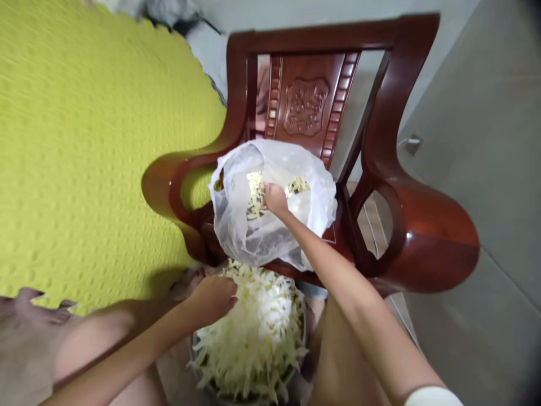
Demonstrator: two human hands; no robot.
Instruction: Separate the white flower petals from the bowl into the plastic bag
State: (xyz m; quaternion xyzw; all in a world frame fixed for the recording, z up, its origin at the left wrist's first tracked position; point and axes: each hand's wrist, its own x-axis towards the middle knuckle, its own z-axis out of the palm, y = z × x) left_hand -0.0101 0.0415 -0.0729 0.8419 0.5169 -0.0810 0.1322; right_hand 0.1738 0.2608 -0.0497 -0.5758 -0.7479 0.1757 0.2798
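Note:
My left hand (215,299) rests at the upper left edge of a heap of pale, petal-like strips (253,332), its fingers curled down. The heap fills a round metal basin (305,321) standing between my legs. Inside a wide-mouthed translucent plastic bag (274,155) on the chair, my right hand (274,198) reaches down with closed fingers. Beside those fingertips lie loose pale pieces (255,194), and another small patch of pieces (297,186) shows just right of the hand. Whatever either hand grips is too small or hidden to make out.
Under the bag is a dark red wooden armchair (439,237) with broad curved arms and a carved back. A yellow textured foam mat (93,152) stretches along the left. Grey tiles (477,158) lie to the right, and a pale cloth (207,51) is at the back.

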